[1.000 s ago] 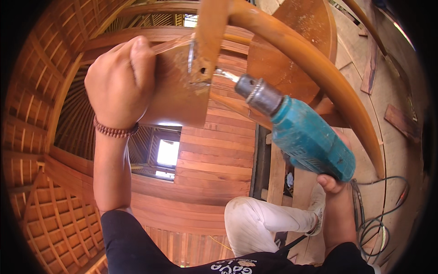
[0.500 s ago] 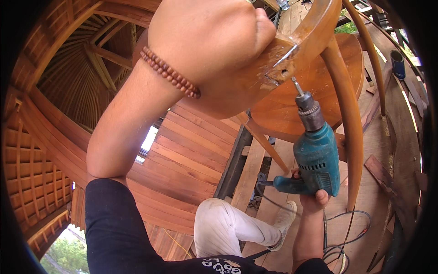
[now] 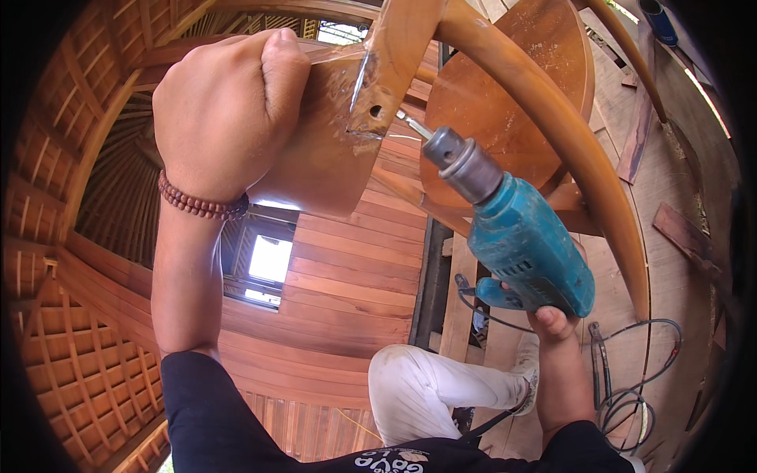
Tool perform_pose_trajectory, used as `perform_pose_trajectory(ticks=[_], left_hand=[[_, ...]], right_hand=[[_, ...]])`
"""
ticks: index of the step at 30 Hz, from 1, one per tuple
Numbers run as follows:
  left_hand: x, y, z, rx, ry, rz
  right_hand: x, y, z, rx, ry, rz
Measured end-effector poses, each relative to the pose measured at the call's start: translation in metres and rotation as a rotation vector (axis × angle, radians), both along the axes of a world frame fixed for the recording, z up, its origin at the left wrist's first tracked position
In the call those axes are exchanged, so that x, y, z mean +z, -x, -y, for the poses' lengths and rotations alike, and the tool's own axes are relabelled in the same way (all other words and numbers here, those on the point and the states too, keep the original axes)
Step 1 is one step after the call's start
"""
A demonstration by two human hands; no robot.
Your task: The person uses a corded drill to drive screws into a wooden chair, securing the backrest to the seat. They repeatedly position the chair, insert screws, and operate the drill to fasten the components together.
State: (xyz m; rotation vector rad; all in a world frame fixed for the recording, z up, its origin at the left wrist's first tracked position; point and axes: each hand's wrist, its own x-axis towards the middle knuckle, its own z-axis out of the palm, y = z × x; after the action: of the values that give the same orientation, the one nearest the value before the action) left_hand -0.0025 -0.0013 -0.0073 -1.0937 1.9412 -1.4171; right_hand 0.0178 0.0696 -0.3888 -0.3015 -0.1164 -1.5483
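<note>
A wooden chair stands before me, with a curved backrest [image 3: 331,150] and a round seat [image 3: 516,102]. My left hand [image 3: 225,110], a bead bracelet at its wrist, is closed over the backrest's edge. Close to this hand, a dark round hole [image 3: 375,111] shows in the joint where the backrest meets a curved arm piece. My right hand [image 3: 554,323] is wrapped round a teal power drill [image 3: 532,244], tilted up to the left. The tip of its bit [image 3: 414,124] is just right of the hole, apart from it.
Pliers [image 3: 602,366] and a coiled dark cable [image 3: 631,406] lie on the plank floor at the lower right. Loose wood offcuts [image 3: 686,236] are scattered there. A dark blue can [image 3: 658,22] is at the far right. My bent leg [image 3: 414,386] is below.
The backrest and my left hand now appear further left in the view. The drill has swung from nearly upright to tilting left, its bit still close to the hole.
</note>
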Motion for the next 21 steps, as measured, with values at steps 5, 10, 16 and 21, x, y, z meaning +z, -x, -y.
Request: perform_pose_trajectory(ticks=[5,10,16,21], left_hand=[[0.001,-0.003,0.001,-0.055,-0.011,0.046],[0.003,-0.005,0.004,-0.083,-0.028,0.039],[0.004,-0.003,0.004,-0.033,-0.028,0.035],[0.004,-0.003,0.002,-0.012,-0.030,0.025]], right_hand=[[0.002,0.001,0.002,-0.004,0.005,0.003],[0.002,-0.001,0.008,-0.040,0.019,-0.016],[0.002,-0.001,0.015,-0.089,0.019,-0.026],[0.009,0.002,0.015,-0.079,0.036,-0.029]])
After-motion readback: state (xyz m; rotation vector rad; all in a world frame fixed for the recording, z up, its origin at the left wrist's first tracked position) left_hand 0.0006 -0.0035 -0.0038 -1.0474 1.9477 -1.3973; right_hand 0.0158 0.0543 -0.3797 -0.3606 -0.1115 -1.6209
